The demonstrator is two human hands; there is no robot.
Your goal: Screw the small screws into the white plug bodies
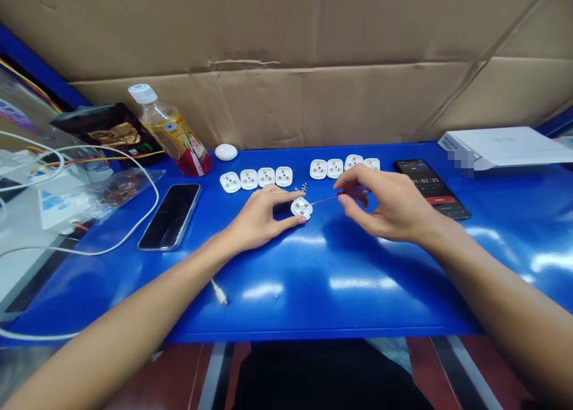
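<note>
A small white round part with metal pieces inside (301,208) lies on the blue table (286,279), held between the thumb and fingers of my left hand (264,216). My right hand (385,201) pinches a screwdriver (326,199) with a red end; its thin shaft reaches the right side of the part. Small brass-coloured screws (303,188) lie just behind the part. Similar white parts (266,178) stand in a row behind my left hand. Another row of them (335,168) is at the back, partly hidden by my right hand.
At the left are a phone (170,217), a leaning bottle (172,132), white cables (147,219) and a plastic bag (120,186). A white oval object (226,152) sits at the back. On the right lie a timer phone (432,186) and a white box (505,147).
</note>
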